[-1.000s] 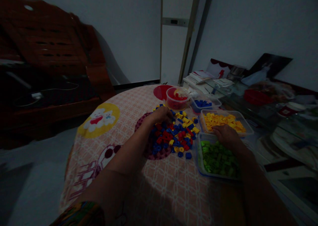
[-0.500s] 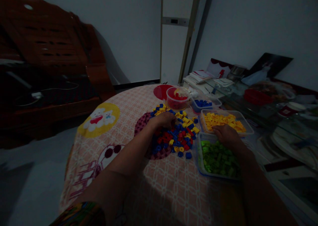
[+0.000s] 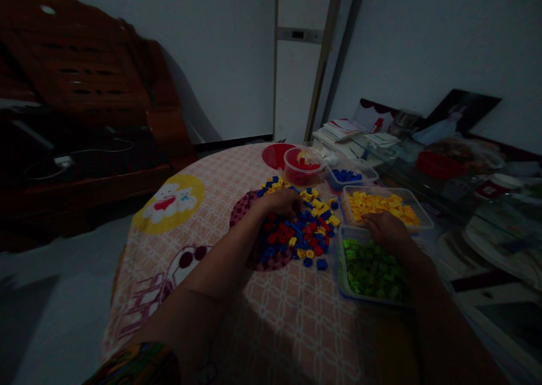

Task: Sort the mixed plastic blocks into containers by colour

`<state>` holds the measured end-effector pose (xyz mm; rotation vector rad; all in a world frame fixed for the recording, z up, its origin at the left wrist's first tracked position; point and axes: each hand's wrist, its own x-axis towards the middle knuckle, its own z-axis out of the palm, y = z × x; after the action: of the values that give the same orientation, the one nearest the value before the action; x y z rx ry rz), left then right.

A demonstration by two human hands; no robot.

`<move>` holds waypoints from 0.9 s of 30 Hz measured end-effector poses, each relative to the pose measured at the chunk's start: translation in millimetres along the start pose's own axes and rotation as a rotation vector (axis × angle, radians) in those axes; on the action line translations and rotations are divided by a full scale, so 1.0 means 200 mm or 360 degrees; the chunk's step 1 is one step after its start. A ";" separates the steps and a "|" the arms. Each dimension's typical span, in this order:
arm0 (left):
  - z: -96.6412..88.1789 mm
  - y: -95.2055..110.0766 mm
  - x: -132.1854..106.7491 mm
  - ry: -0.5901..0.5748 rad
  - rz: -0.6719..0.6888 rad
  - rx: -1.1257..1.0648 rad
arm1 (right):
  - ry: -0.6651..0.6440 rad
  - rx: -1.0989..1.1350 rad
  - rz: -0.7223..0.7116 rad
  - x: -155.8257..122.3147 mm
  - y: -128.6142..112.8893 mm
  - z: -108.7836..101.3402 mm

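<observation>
A heap of small red, blue and yellow bricks [image 3: 302,232] lies on a round table with a patterned cloth [image 3: 237,294]. My left hand [image 3: 277,202] rests on the heap's far left part, fingers curled down among the bricks; what they hold is hidden. My right hand [image 3: 385,230] lies curled on the near rim of a clear tub of yellow bricks [image 3: 386,205], just above a tub of green bricks [image 3: 370,269]. Its fingers are bent, and I cannot see anything in them.
A round red tub [image 3: 301,166] and a tub of blue bricks [image 3: 348,176] stand behind the heap. A red lid [image 3: 274,154] lies beside them. To the right is a cluttered glass table [image 3: 457,193] with papers and dishes. A dark wooden bench [image 3: 84,119] stands at the left.
My left hand has drawn back a little toward me over the heap, uncovering yellow and blue bricks at its far edge. My right hand has stayed at the yellow tub's rim.
</observation>
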<state>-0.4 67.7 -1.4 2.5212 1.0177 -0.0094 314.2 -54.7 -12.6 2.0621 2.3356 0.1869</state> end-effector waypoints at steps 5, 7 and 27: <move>0.02 0.01 0.02 0.0094 -0.0043 0.0143 | -0.0005 0.0017 0.0010 0.00 -0.01 -0.02; 0.01 -0.01 0.02 0.0224 -0.0057 0.0164 | -0.0009 0.0043 0.0027 0.00 -0.01 -0.02; 0.00 -0.11 0.04 0.0381 -0.0123 0.0028 | -0.0029 0.0033 0.0042 0.00 -0.02 -0.02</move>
<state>-9.3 86.5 -9.9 2.5406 1.2113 0.2676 310.8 -55.9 -8.6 2.0954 2.3113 0.1447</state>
